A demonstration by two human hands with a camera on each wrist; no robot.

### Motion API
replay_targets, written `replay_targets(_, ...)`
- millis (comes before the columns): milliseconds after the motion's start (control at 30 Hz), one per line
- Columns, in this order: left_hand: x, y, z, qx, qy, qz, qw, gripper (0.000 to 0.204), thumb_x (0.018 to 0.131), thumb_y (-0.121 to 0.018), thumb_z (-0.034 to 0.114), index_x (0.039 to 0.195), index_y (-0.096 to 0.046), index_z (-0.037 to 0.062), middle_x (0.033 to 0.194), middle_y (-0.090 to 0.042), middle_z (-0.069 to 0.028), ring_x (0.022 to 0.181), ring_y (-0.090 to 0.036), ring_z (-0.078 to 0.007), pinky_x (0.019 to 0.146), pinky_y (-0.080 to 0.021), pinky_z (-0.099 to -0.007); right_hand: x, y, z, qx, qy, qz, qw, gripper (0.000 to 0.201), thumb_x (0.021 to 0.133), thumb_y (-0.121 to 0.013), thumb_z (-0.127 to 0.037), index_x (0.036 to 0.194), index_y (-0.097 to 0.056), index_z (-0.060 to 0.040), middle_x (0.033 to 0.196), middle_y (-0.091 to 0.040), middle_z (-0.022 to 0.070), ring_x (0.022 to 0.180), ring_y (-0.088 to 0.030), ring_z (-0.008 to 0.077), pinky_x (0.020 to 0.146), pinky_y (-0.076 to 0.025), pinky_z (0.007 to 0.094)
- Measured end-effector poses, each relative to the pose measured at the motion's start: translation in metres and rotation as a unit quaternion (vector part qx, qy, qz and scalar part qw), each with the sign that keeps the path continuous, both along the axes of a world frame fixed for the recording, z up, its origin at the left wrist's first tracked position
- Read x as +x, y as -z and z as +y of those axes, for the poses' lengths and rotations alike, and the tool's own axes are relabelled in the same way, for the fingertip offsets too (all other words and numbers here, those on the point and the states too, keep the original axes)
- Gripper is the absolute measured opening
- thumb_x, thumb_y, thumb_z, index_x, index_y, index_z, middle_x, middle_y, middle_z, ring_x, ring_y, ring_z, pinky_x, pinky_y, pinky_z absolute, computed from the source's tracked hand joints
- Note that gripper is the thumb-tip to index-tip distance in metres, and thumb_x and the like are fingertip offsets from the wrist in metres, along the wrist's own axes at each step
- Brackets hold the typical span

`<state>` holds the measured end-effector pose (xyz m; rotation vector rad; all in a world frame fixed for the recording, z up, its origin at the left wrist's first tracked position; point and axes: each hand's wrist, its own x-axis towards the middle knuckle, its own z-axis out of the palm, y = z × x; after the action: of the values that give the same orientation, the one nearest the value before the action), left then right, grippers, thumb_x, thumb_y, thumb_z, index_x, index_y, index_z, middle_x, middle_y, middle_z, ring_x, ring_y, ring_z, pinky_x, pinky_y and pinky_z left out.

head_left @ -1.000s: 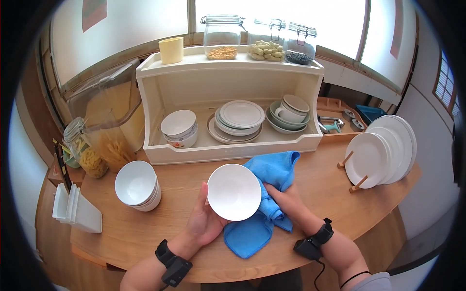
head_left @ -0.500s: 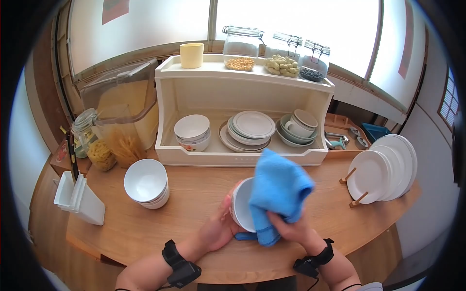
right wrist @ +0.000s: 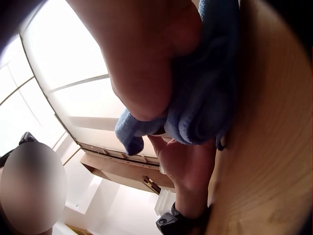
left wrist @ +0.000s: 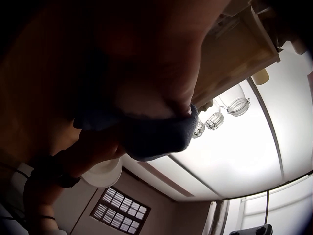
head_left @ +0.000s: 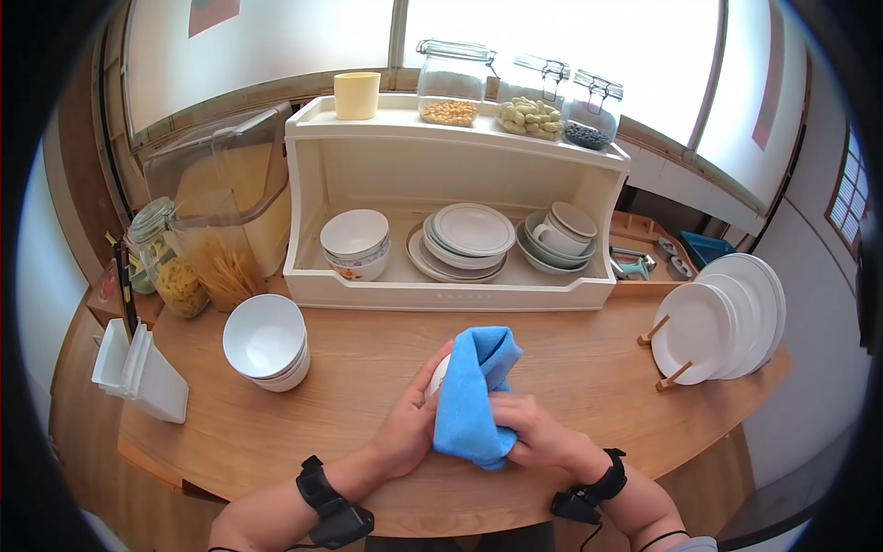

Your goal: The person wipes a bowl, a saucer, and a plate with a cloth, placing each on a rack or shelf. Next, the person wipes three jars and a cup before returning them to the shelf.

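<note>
Above the table's front half, my left hand [head_left: 405,425] holds a small white bowl [head_left: 439,375] from its left side. Only a sliver of the bowl shows, because a blue cloth [head_left: 467,409] is draped over the rest. My right hand [head_left: 543,434] grips the cloth at its right side, fingers bunched into the folds against the bowl. From the right wrist view, the cloth [right wrist: 203,105] hangs crumpled between both hands. The left wrist view is dark, with the cloth [left wrist: 159,139] wrapped below the hand. A stack of white bowls [head_left: 267,340] stands to the left.
White plates [head_left: 690,333] stand in a wooden rack at the right. Behind, a cream shelf [head_left: 451,296] bears bowls, plates and a cup, with glass jars [head_left: 451,87] on top. White containers [head_left: 152,377] with chopsticks stand at the left edge, near a pasta jar [head_left: 175,276].
The bowl, first facing up with the cloth beside it, has been tilted rightward and covered by the cloth. The right hand has brought the cloth up, then lower around the bowl.
</note>
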<state>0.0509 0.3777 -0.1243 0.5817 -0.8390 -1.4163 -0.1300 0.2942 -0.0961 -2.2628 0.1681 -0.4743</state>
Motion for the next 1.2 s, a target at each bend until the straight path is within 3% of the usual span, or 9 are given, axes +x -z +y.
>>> replay_targets(167,0.004,-0.006,0.001,0.016,0.008,-0.008,1.0,0.064,0.095,-0.051,0.023,0.148,-0.016,0.0162,0.142,-0.035,-0.0087,0.125,-0.041,-0.0205,0.104,-0.037,-0.0344,0.002,-0.021,0.007,-0.243,0.042,0.092,0.965,0.053,0.061,-0.064,0.002,0.114,-0.058,-0.0043,0.118,-0.058,0.0114,0.106,-0.053,0.0331,0.088,-0.047,0.0402)
replay_targets(300,0.001,-0.009,0.007,-0.006,0.01,-0.135,0.991,0.069,0.092,-0.058,0.023,0.148,-0.017,0.0171,0.137,-0.04,-0.0086,0.118,-0.046,-0.017,0.098,-0.041,-0.0302,0.002,-0.011,-0.001,-0.275,0.131,0.006,0.953,0.055,0.059,-0.067,0.001,0.114,-0.058,-0.0039,0.116,-0.057,0.012,0.105,-0.054,0.0329,0.087,-0.048,0.0405)
replay_targets(500,-0.011,-0.008,0.016,-0.047,-0.02,-0.112,0.992,0.075,0.089,-0.063,0.025,0.148,-0.016,0.0192,0.139,-0.035,-0.0097,0.121,-0.043,-0.0202,0.1,-0.039,-0.0338,0.002,0.0,0.014,-0.138,0.155,-0.114,0.972,0.05,0.066,-0.067,0.001,0.116,-0.058,-0.0014,0.11,-0.061,0.0167,0.099,-0.059,0.0351,0.088,-0.048,0.0389)
replay_targets(667,0.003,-0.015,0.014,-0.064,-0.029,-0.189,0.979,0.075,0.089,-0.063,0.025,0.148,-0.017,0.0176,0.14,-0.034,-0.0098,0.123,-0.041,-0.0205,0.103,-0.036,-0.0353,0.001,0.008,-0.001,0.106,-0.017,-0.064,0.992,0.043,0.072,-0.067,-0.002,0.114,-0.06,-0.0017,0.104,-0.065,0.0173,0.102,-0.06,0.0334,0.085,-0.048,0.0377)
replay_targets(800,0.009,-0.013,0.007,-0.039,-0.046,-0.13,0.99,0.076,0.089,-0.064,0.023,0.148,-0.017,0.0157,0.139,-0.036,-0.01,0.121,-0.043,-0.0203,0.101,-0.038,-0.0354,0.002,-0.001,-0.006,-0.05,-0.007,-0.062,0.997,0.042,0.071,-0.066,-0.003,0.112,-0.062,-0.0035,0.105,-0.064,0.0163,0.098,-0.061,0.0324,0.084,-0.049,0.0377)
replay_targets(867,0.01,-0.011,0.004,-0.011,-0.033,-0.05,0.998,0.079,0.087,-0.066,0.021,0.148,-0.016,0.0163,0.138,-0.034,-0.0095,0.122,-0.042,-0.0221,0.099,-0.04,-0.0362,0.004,-0.008,-0.005,-0.198,0.128,-0.079,0.969,0.04,0.068,-0.067,-0.003,0.108,-0.062,-0.0022,0.103,-0.064,0.0159,0.092,-0.061,0.0325,0.08,-0.05,0.0378)
replay_targets(967,-0.001,-0.003,0.01,-0.067,-0.036,-0.248,0.966,0.093,0.079,-0.074,0.027,0.148,-0.012,0.0197,0.14,-0.032,-0.0123,0.125,-0.04,-0.0263,0.103,-0.035,-0.0371,0.002,-0.001,-0.008,-0.238,0.159,-0.109,0.952,0.041,0.063,-0.07,-0.005,0.103,-0.062,-0.0001,0.1,-0.064,0.0162,0.087,-0.061,0.0333,0.077,-0.05,0.0389)
replay_targets(1033,-0.01,-0.007,0.015,-0.172,-0.135,-0.428,0.877,0.1,0.073,-0.079,0.026,0.148,-0.013,0.0189,0.141,-0.028,-0.013,0.127,-0.037,-0.0269,0.103,-0.035,-0.0377,0.002,0.009,-0.001,-0.163,0.164,-0.144,0.962,0.038,0.063,-0.075,-0.008,0.097,-0.063,0.0001,0.093,-0.065,0.0162,0.083,-0.064,0.0339,0.073,-0.051,0.0383)
replay_targets(1200,-0.006,-0.005,0.014,-0.085,-0.082,-0.305,0.945,0.108,0.064,-0.086,0.016,0.146,-0.016,0.0173,0.139,-0.031,-0.0117,0.127,-0.036,-0.0252,0.103,-0.037,-0.0381,0.008,0.018,0.005,0.026,0.049,-0.145,0.988,0.027,0.069,-0.076,-0.011,0.093,-0.065,-0.0019,0.089,-0.067,0.0151,0.076,-0.066,0.0282,0.07,-0.051,0.0346)
